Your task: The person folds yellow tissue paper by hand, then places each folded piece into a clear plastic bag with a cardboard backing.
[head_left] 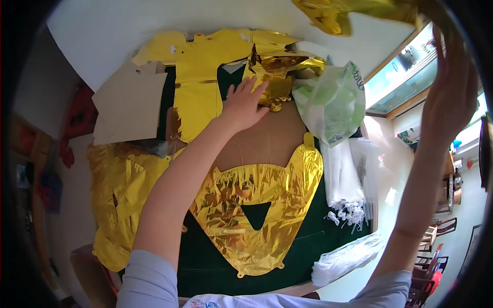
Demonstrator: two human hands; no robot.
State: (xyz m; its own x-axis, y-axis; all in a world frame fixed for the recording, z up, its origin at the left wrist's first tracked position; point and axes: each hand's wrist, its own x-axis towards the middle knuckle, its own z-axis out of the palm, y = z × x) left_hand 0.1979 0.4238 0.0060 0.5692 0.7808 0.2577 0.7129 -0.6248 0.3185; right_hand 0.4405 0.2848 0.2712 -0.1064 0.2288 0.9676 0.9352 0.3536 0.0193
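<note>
My left hand (243, 105) reaches forward with fingers spread, resting on crumpled gold foil balloons (277, 77) at the far side of the table. My right hand (449, 100) is raised high at the right, and holds the edge of another gold foil balloon (334, 13) that hangs along the top of the view. A flat gold letter-shaped foil balloon (251, 215) with a triangular hole lies on the dark green table (205, 262) close to me. More flat gold balloons (205, 77) lie beyond my left arm.
A green and white plastic bag (331, 105) stands at the right of the table. Clear plastic packets (349, 179) and white straws lie on the right edge. A brown cardboard sheet (128, 105) sits at the left, above more gold foil (118, 195). Wooden chairs (436, 236) stand at the right.
</note>
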